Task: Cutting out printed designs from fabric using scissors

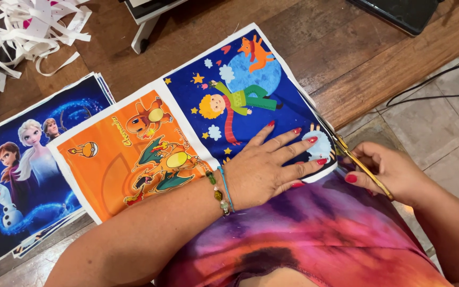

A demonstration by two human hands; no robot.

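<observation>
From my remote seat, I see the left hand (pixel 269 167) lying flat with fingers spread, palm down on the glossy printed sheet with a dark blue cartoon panel and an orange cartoon panel (pixel 187 133). It grips nothing, only presses the paper down near its lower right corner. A beaded bracelet and a thin blue cord (pixel 221 191) circle that wrist.

At three o'clock from it, the right hand (pixel 391 172) is closed around the handles of the gold-coloured metal scissors (pixel 359 162). The blades run up toward eleven o'clock along the sheet's right edge, touching the white border; I cannot tell how far the blades are parted.

The sheet lies tilted on the brown wooden tabletop (pixel 346 58), its blue panel toward one o'clock and its orange panel toward eight o'clock of the left hand. At nine o'clock, partly under the orange panel's edge, sits a stack of printed sheets topped by a blue picture of cartoon figures and a snowman (pixel 22 170).

At eleven o'clock, in the far corner, a heap of white paper strips (pixel 22 32) rests on the table. At one o'clock a dark flat device (pixel 399 13) sits at the table's edge, and a black cable (pixel 436 87) trails over the pale tiled floor (pixel 442 127). The person's purple and pink tie-dye garment (pixel 314 234) fills six o'clock.
</observation>
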